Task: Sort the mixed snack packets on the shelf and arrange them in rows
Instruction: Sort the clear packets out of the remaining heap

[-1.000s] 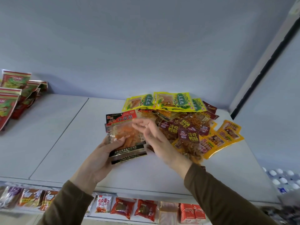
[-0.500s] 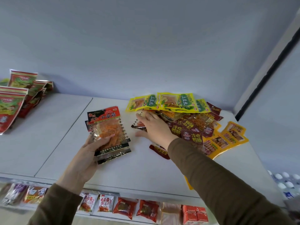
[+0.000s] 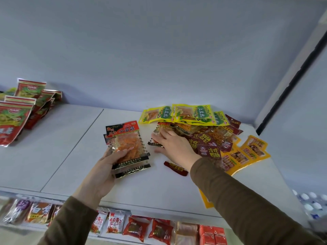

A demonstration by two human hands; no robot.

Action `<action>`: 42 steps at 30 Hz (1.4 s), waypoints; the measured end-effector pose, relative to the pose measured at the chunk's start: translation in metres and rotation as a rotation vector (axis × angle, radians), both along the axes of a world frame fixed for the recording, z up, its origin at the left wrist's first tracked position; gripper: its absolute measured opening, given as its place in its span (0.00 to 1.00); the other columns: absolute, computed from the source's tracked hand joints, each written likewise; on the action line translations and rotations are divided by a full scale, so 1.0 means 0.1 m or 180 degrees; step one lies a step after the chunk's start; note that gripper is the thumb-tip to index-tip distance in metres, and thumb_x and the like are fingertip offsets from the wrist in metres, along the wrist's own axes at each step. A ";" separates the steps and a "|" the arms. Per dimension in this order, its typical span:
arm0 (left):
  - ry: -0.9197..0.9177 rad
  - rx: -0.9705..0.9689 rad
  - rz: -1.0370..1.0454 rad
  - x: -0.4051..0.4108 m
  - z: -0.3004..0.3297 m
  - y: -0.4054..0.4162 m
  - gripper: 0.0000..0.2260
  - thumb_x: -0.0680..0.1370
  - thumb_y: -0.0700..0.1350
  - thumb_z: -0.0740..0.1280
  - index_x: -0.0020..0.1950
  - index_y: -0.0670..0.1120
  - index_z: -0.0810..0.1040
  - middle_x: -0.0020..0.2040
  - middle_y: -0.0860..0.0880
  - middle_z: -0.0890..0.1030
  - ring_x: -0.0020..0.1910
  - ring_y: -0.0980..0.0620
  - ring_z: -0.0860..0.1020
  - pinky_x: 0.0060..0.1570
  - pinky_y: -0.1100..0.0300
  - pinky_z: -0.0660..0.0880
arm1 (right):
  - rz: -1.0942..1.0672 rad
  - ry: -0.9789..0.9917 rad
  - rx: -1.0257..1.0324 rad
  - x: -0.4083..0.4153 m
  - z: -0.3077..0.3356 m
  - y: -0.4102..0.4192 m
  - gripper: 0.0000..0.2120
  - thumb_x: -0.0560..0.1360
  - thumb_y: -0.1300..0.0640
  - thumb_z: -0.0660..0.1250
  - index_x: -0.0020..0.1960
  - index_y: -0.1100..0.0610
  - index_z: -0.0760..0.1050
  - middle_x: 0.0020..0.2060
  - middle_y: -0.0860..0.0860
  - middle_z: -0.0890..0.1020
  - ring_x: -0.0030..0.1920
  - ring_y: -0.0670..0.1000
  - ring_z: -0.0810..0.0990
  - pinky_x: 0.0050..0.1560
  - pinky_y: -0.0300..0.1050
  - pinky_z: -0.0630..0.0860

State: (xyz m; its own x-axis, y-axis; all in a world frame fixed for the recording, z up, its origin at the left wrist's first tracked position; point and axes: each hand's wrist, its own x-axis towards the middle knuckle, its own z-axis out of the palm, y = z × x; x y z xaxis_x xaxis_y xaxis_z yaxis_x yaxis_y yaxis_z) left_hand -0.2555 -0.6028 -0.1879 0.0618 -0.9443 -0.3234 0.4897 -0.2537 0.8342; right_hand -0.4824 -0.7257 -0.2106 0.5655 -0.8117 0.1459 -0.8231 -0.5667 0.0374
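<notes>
Snack packets point(image 3: 203, 138) lie heaped at centre right of the frame on the white shelf point(image 3: 70, 147), and the right hand point(image 3: 174, 145) rests on the heap's left edge. Its fingers point(image 3: 159, 137) are spread and nearly straight, pressing down on a clear packet with a black strip point(image 3: 155, 143); whether they have pinched it cannot be told. That packet lies directly under the fingertips, its long axis running roughly up and down the frame, so the right hand is plainly the nearer one. Left of it, the left hand point(image 3: 104, 167) grips a small stack of matching orange-and-black packets point(image 3: 126, 147) from below, thumb curled over the front, held just above the shelf. A dark red packet point(image 3: 176, 168) lies alone below the right wrist. Yellow-green packets point(image 3: 185, 114) fringe the heap's upper edge.
</notes>
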 end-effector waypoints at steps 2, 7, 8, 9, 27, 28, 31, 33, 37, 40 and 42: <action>0.0008 -0.0005 -0.0019 -0.01 -0.01 0.00 0.22 0.72 0.44 0.74 0.67 0.51 0.79 0.58 0.44 0.86 0.48 0.45 0.87 0.38 0.57 0.83 | 0.0101 0.0074 -0.0283 0.03 -0.03 0.00 0.21 0.85 0.44 0.55 0.77 0.44 0.63 0.76 0.57 0.68 0.74 0.58 0.68 0.48 0.56 0.82; 0.0004 0.0032 -0.0017 0.01 -0.01 0.01 0.23 0.72 0.45 0.74 0.67 0.51 0.78 0.59 0.44 0.86 0.52 0.42 0.87 0.43 0.55 0.85 | 0.0259 -0.1003 -0.0336 -0.01 0.02 0.10 0.13 0.85 0.52 0.58 0.63 0.45 0.80 0.62 0.44 0.81 0.61 0.44 0.79 0.47 0.39 0.76; 0.0003 0.0037 -0.0027 0.02 -0.01 0.02 0.23 0.72 0.45 0.75 0.67 0.51 0.78 0.60 0.44 0.86 0.53 0.42 0.86 0.43 0.55 0.85 | 0.0102 -0.1653 -0.0091 -0.01 0.10 0.16 0.12 0.84 0.53 0.60 0.60 0.44 0.81 0.54 0.39 0.83 0.52 0.37 0.81 0.43 0.31 0.73; 0.0000 0.0046 -0.0037 0.03 -0.01 0.02 0.23 0.72 0.45 0.75 0.67 0.51 0.78 0.60 0.44 0.85 0.53 0.42 0.86 0.43 0.55 0.85 | -0.0080 -0.2301 0.0054 -0.01 0.17 0.22 0.11 0.84 0.52 0.61 0.60 0.43 0.81 0.45 0.36 0.83 0.42 0.34 0.80 0.36 0.30 0.71; -0.0011 0.0037 -0.0412 -0.28 -0.01 -0.05 0.25 0.75 0.48 0.71 0.72 0.44 0.75 0.59 0.38 0.84 0.50 0.41 0.84 0.50 0.45 0.82 | 0.0916 -0.2653 0.1089 0.07 0.30 0.94 0.23 0.77 0.35 0.62 0.63 0.51 0.70 0.66 0.44 0.74 0.66 0.43 0.73 0.50 0.35 0.78; -0.0031 0.0043 -0.0413 -0.28 -0.03 -0.05 0.25 0.75 0.47 0.71 0.72 0.45 0.75 0.63 0.37 0.82 0.55 0.38 0.83 0.59 0.41 0.78 | 0.0849 -0.2832 0.1156 0.00 0.33 0.91 0.21 0.78 0.36 0.63 0.62 0.50 0.71 0.66 0.44 0.74 0.67 0.41 0.73 0.53 0.31 0.76; -0.0020 0.0122 -0.0428 -0.25 -0.04 -0.06 0.24 0.77 0.47 0.71 0.73 0.48 0.75 0.65 0.39 0.82 0.66 0.35 0.78 0.72 0.36 0.68 | 0.0246 -0.2919 0.0751 -0.26 0.38 0.68 0.21 0.78 0.37 0.62 0.63 0.50 0.74 0.63 0.42 0.76 0.66 0.39 0.73 0.67 0.36 0.70; 0.0000 0.0160 -0.0409 -0.24 -0.05 -0.06 0.24 0.77 0.47 0.71 0.73 0.48 0.75 0.65 0.40 0.83 0.66 0.36 0.79 0.68 0.39 0.75 | -0.0470 -0.2451 0.0355 -0.46 0.39 0.44 0.22 0.78 0.39 0.65 0.66 0.51 0.73 0.63 0.43 0.75 0.66 0.43 0.72 0.69 0.41 0.69; 0.0029 0.0118 -0.0378 -0.27 -0.04 -0.06 0.25 0.75 0.48 0.73 0.71 0.49 0.76 0.64 0.41 0.83 0.64 0.37 0.81 0.60 0.44 0.80 | -0.1044 -0.1070 0.0060 -0.64 0.29 0.03 0.30 0.77 0.39 0.68 0.72 0.53 0.69 0.66 0.50 0.73 0.68 0.54 0.68 0.67 0.47 0.69; 0.0011 0.0112 -0.0414 -0.31 0.00 -0.06 0.24 0.74 0.48 0.73 0.70 0.50 0.77 0.62 0.42 0.84 0.58 0.41 0.84 0.50 0.49 0.84 | -0.1111 -0.0438 -0.0249 -0.59 0.27 -0.15 0.24 0.80 0.42 0.65 0.74 0.50 0.71 0.65 0.52 0.76 0.67 0.56 0.71 0.62 0.52 0.73; 0.0031 0.0120 -0.0423 -0.31 0.02 -0.05 0.23 0.74 0.48 0.73 0.69 0.50 0.78 0.62 0.42 0.84 0.54 0.43 0.86 0.45 0.52 0.85 | -0.1130 -0.0378 -0.0390 -0.57 0.31 -0.21 0.17 0.83 0.48 0.61 0.71 0.47 0.76 0.62 0.50 0.79 0.65 0.55 0.73 0.55 0.51 0.76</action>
